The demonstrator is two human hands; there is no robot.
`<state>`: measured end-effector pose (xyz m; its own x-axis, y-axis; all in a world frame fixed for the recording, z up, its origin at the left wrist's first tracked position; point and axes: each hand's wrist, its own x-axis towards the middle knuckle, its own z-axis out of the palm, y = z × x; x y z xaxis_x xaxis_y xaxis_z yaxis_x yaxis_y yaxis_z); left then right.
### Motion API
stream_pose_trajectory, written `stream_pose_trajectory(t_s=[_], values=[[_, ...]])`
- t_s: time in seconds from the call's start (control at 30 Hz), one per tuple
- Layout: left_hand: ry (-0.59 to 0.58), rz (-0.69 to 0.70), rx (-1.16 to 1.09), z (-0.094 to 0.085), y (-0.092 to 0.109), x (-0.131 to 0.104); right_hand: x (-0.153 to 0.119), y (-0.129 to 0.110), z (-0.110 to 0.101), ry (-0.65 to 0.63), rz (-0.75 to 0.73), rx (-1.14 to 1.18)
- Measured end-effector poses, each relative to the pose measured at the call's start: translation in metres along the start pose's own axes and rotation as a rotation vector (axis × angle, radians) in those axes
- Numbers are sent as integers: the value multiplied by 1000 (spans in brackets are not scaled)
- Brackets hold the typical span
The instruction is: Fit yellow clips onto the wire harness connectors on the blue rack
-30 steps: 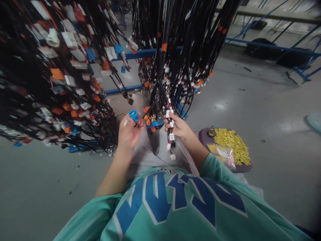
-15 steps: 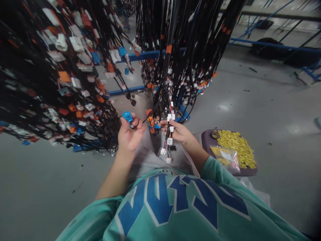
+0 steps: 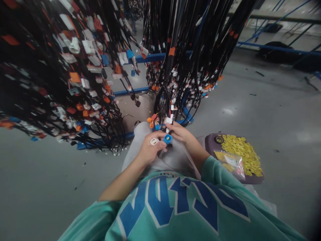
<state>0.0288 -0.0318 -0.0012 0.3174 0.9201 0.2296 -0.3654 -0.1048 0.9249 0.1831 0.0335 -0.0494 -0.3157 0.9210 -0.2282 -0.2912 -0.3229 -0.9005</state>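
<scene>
My left hand [image 3: 147, 149] is closed, with a blue connector [image 3: 167, 138] pinched at its thumb and fingertips. A white connector [image 3: 154, 142] rests against the fingers of that hand. Beside it, my right hand [image 3: 181, 132] is wrapped round a hanging wire harness with white connectors [image 3: 169, 119]. Its lower end is partly hidden behind my left hand and the blue connector. Orange connectors [image 3: 151, 121] and another blue connector [image 3: 157, 126] dangle just beyond my hands, above my lap.
Dense black wire harnesses [image 3: 193, 40] hang from a blue frame [image 3: 155, 57] ahead. More connector-tipped harnesses [image 3: 82, 77] fill the left side. At my right stands a dark container [image 3: 210, 142] bearing yellow plastic pieces [image 3: 240, 150] and a clear bag [image 3: 232, 162].
My left hand has moved right and down, bringing the blue connector next to the harness in my right hand. A white connector now shows at my left fingers. The view has shifted slightly.
</scene>
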Motion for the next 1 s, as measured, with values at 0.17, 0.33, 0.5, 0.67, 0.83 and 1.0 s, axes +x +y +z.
stream_pose_trajectory(t_s=[0.17, 0.33, 0.5, 0.67, 0.83, 1.0], values=[[-115, 181, 394, 7, 5, 1, -14, -23, -15, 504, -371, -457], [-243, 327, 589, 21, -2, 8, -29, -41, 0, 461, -367, -372], [-333, 491, 696, 36, -13, 5, -23, -41, 30, 73, -92, -79], [-331, 481, 769, 38, -21, 2, -19, -44, 47, -154, 109, 396], [-291, 435, 907, 35, -22, 6, -16, -50, 49, -109, 220, 754], [-376, 359, 1082, 34, -9, 11, -9, -52, 42, -214, 286, 1000]])
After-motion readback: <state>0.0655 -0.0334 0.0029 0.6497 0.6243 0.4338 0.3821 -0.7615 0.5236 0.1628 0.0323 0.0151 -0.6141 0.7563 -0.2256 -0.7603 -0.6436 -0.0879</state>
